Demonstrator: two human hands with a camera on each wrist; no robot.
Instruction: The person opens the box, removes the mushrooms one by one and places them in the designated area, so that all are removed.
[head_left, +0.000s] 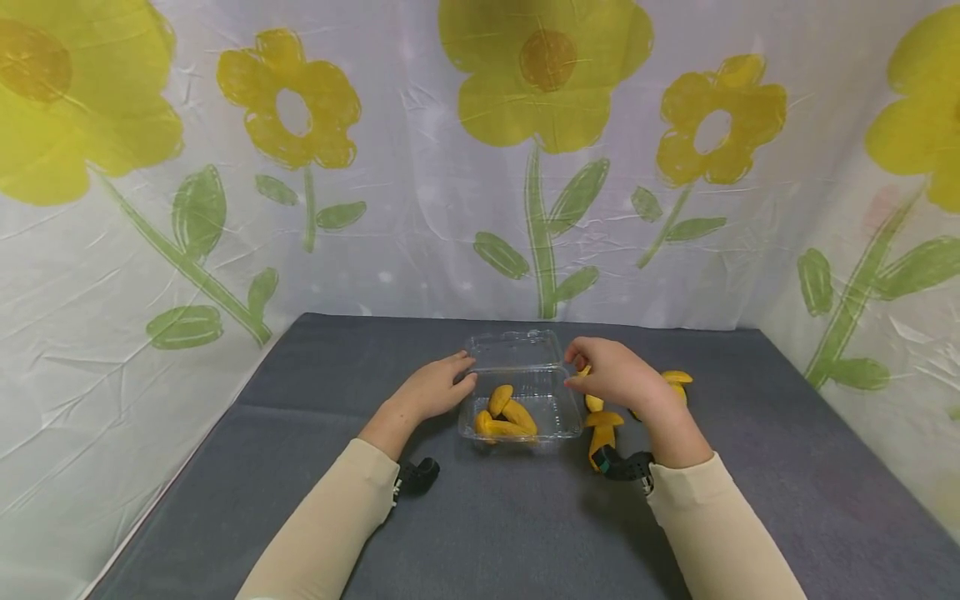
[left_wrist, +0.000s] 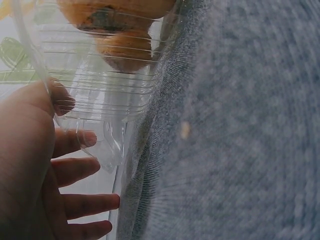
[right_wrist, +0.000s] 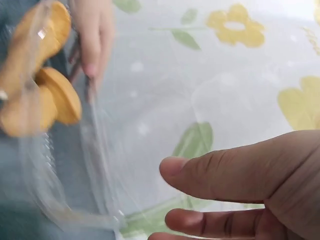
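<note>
A clear plastic clamshell box (head_left: 557, 410) sits on the table with its lid (head_left: 516, 348) folded back. Inside, toward the left, lie yellow toy mushrooms (head_left: 517, 414). My left hand (head_left: 433, 385) is at the box's left side; its thumb overlaps the rim and its fingers (left_wrist: 82, 206) extend fairly straight. Just off the box's right edge is my right hand (head_left: 617, 372), with a gap between thumb (right_wrist: 215, 172) and fingers and nothing held. More yellow mushrooms lie under and around it, one (head_left: 603, 429) in front, another (head_left: 677, 377) behind the wrist, partly hidden.
A dark grey cloth covers the table (head_left: 300, 467). White curtains with printed yellow flowers (head_left: 547, 62) hang behind and on both sides. Each wrist wears a black camera strap (head_left: 624, 464).
</note>
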